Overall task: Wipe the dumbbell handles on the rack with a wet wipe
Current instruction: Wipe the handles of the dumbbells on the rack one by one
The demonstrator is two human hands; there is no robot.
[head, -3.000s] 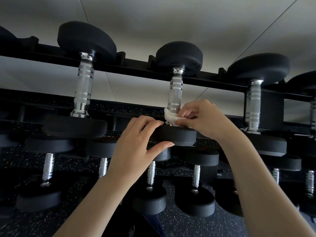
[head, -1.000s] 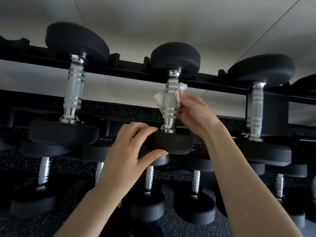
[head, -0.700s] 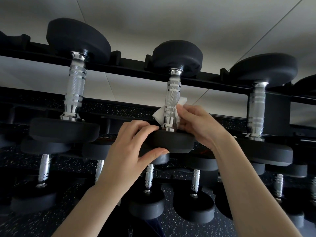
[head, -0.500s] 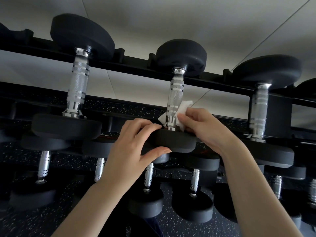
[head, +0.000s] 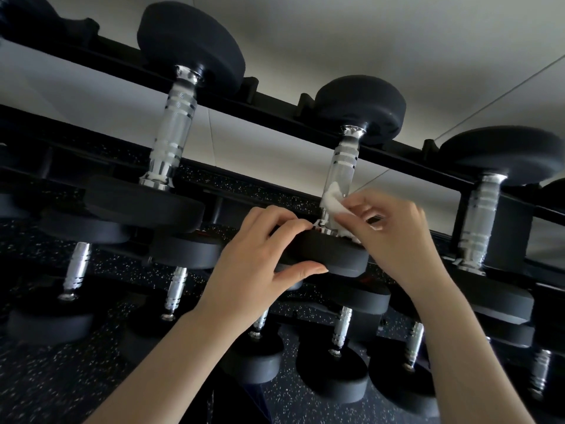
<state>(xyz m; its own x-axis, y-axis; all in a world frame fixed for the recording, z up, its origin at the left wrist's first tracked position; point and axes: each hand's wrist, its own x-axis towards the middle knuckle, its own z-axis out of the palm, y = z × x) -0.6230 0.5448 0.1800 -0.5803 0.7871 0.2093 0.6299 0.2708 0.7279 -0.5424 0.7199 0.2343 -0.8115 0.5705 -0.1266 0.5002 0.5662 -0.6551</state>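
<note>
A black dumbbell with a chrome handle (head: 344, 160) lies across the top tier of the black rack (head: 269, 107). My left hand (head: 256, 261) grips the near weight head (head: 333, 255) of that dumbbell, thumb under its rim. My right hand (head: 394, 237) pinches a crumpled white wet wipe (head: 331, 203) against the lower end of the handle, just above the near head. Part of the wipe is hidden behind the fingers.
Two more chrome-handled dumbbells sit on the same tier, one to the left (head: 174, 130) and one to the right (head: 480, 215). Lower tiers hold several smaller dumbbells (head: 339, 335). Black speckled floor (head: 61, 377) lies below; a pale wall is behind.
My right hand slid the wipe from the middle of the handle down to its lower end. My left hand stayed on the near head. The view shifted and tilted.
</note>
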